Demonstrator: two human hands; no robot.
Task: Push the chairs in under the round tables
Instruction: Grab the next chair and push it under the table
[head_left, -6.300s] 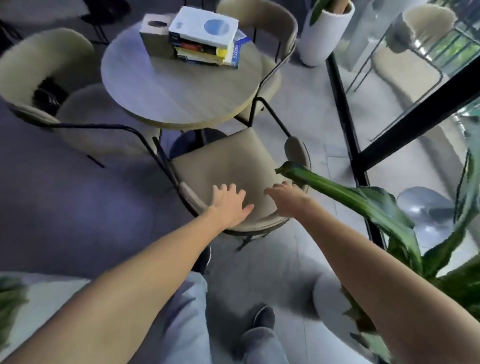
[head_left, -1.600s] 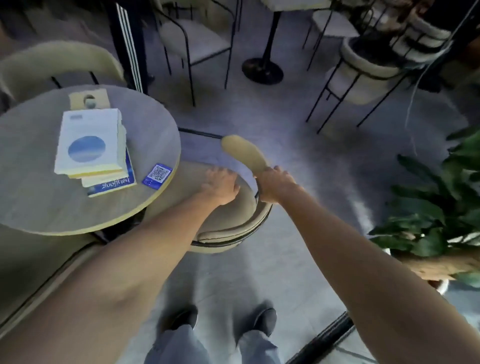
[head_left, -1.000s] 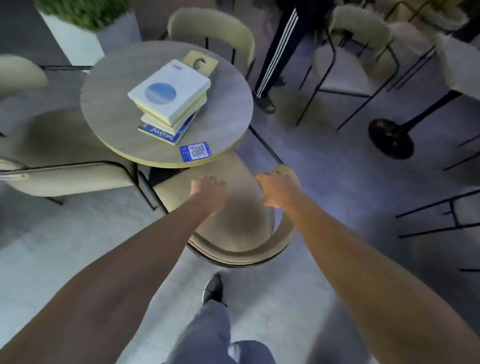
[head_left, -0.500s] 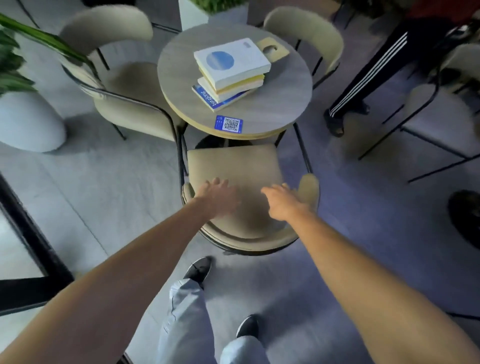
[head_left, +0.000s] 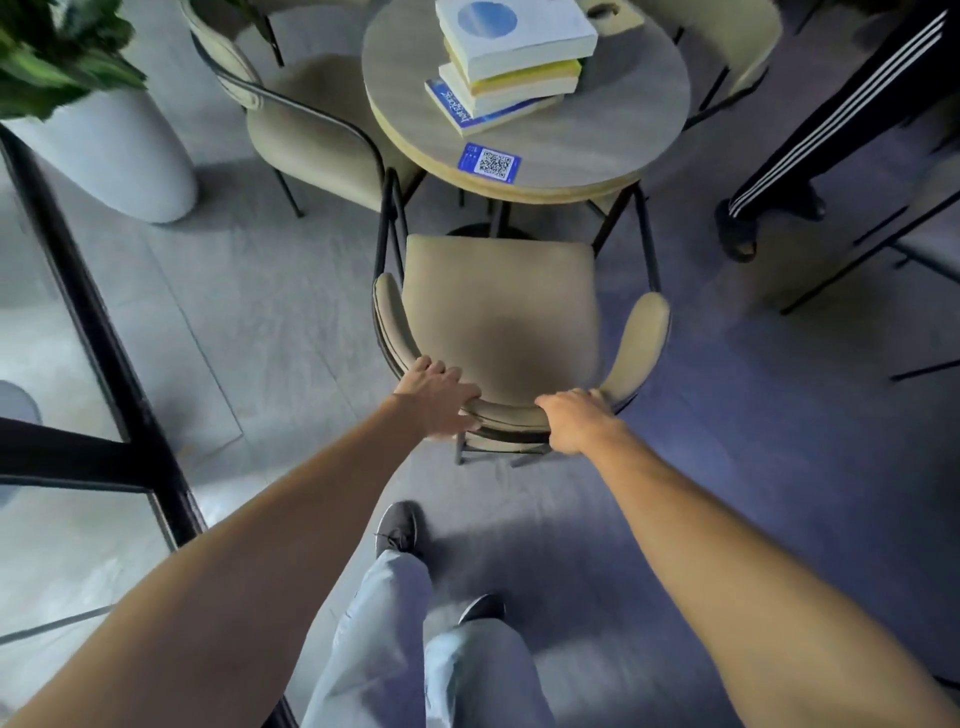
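A beige armchair (head_left: 498, 306) with a curved backrest and black metal legs stands right in front of me, its seat facing a round wooden table (head_left: 613, 135). The seat's front edge sits just short of the table's near rim. My left hand (head_left: 436, 397) grips the left part of the backrest's top. My right hand (head_left: 576, 423) grips the backrest a little to the right of centre. A second beige chair (head_left: 306, 130) stands at the table's left, and a third (head_left: 727, 57) at its far right, partly hidden.
A stack of books (head_left: 511, 62) and a blue QR card (head_left: 489, 162) lie on the table. A white planter (head_left: 111, 150) stands at left beside a black-framed glass partition (head_left: 98, 322). Another person's striped trouser leg (head_left: 826, 119) is at right.
My view has swung around the table over the last seconds. Both hands have slid from the seat back onto the top of the backrest, and the chair sits farther from me, toward the table.
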